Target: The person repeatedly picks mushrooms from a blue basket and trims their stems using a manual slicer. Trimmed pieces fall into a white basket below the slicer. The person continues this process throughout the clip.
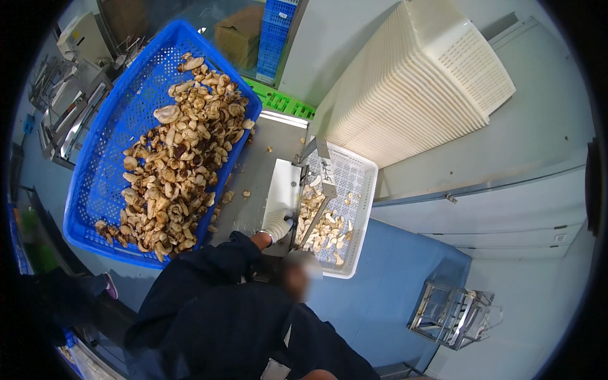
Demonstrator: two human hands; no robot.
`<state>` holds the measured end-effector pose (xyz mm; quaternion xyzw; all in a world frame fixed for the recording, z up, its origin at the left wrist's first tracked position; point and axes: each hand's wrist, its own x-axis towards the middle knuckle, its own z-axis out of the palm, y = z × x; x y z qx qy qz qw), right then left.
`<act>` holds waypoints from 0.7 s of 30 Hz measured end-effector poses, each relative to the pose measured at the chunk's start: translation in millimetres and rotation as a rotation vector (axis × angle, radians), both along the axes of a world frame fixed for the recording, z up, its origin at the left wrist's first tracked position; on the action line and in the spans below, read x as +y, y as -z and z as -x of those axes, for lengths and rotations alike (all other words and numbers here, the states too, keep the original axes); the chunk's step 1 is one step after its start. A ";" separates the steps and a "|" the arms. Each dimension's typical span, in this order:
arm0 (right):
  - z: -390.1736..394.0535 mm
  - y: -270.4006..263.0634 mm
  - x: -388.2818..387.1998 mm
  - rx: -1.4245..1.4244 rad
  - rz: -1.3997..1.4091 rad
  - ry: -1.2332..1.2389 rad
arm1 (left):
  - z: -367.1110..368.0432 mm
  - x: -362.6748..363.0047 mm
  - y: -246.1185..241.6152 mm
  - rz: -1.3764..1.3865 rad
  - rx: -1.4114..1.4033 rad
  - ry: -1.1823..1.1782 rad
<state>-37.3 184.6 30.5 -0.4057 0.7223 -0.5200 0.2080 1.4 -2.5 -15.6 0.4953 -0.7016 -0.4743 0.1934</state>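
Note:
My left hand [277, 226], in a pale striped glove, is at the lower end of a white feed plate [280, 185], beside the metal slicer [324, 172]. A small dark thing shows at its fingertips; whether they grip it is unclear. What appears to be my right hand [304, 267] is blurred near the slicer's lower end, its fingers hidden from me. Under the slicer's frame, a white perforated basket [365, 204] holds mushroom slices [327, 230]. To the left, a large blue perforated crate [102, 156] bears a heap of whole brownish mushrooms [178, 156].
Mushroom scraps [228, 196] lie on the metal tabletop [256, 156]. A tall stack of white baskets [403, 90] leans at the back right. Metal frame equipment [451, 313] stands on the blue floor [380, 280]. At far left, another person's shoe [111, 286] shows.

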 end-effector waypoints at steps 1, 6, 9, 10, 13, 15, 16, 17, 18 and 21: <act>-5.1 2.2 3.1 -0.078 -0.035 -0.023 | -5.2 2.2 0.1 0.019 -0.030 0.012; 8.2 15.9 7.7 -0.138 -0.084 -0.023 | 9.5 7.2 -30.1 0.091 -0.008 -0.039; 5.4 25.5 11.0 -0.149 -0.072 0.009 | -2.5 12.5 -59.6 0.202 0.360 0.029; 6.0 18.7 7.9 -0.032 -0.002 -0.013 | -15.0 10.2 -77.2 0.301 0.276 0.086; 5.9 17.2 7.5 -0.031 -0.002 -0.032 | -65.4 -18.1 -127.0 0.609 -0.055 0.217; 5.6 22.7 8.3 -0.037 0.042 -0.022 | -112.6 -40.6 -140.7 0.677 -0.271 0.090; 4.9 20.8 7.2 -0.030 0.059 -0.019 | -127.3 -43.3 -158.5 0.736 -0.420 -0.036; 3.2 17.9 6.7 -0.021 0.076 -0.020 | -148.7 -52.9 -138.7 0.743 -0.572 -0.122; 5.1 18.9 7.1 -0.033 0.059 -0.050 | -165.5 -55.7 -146.9 0.602 -0.744 -0.131; 5.4 19.3 8.8 -0.058 0.043 -0.039 | -183.4 -91.1 -110.8 0.939 -0.806 -0.157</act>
